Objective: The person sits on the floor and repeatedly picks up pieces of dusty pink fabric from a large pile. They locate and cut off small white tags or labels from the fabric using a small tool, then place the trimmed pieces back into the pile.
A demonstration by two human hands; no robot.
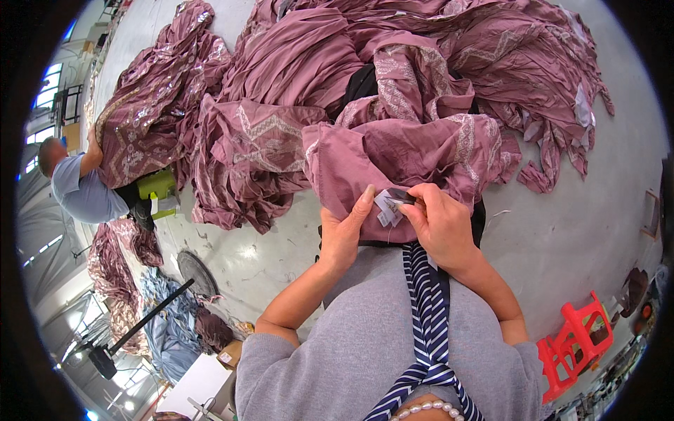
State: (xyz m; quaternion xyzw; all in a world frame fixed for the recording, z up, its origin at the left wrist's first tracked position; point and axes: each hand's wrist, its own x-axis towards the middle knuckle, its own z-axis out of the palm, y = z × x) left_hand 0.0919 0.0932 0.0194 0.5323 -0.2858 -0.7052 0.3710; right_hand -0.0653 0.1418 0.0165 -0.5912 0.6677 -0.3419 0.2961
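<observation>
A mauve garment (407, 151) with pale patterned bands lies gathered across my lap. My left hand (344, 235) grips its near edge, the thumb resting beside a white label (388, 208). My right hand (444, 228) pinches a small dark object (401, 196) between thumb and fingertips, right against the label. Its kind is mostly hidden by the fingers. Both hands are close together in front of my grey shirt (351, 330).
Large heaps of mauve patterned fabric (288, 63) spread over the grey floor (554, 238) ahead. At the left a co-worker (88, 186) handles similar cloth near a green seat (158, 189). A black pole (151, 316), blue cloth (168, 316) and a red plastic stool (576, 344) stand nearby.
</observation>
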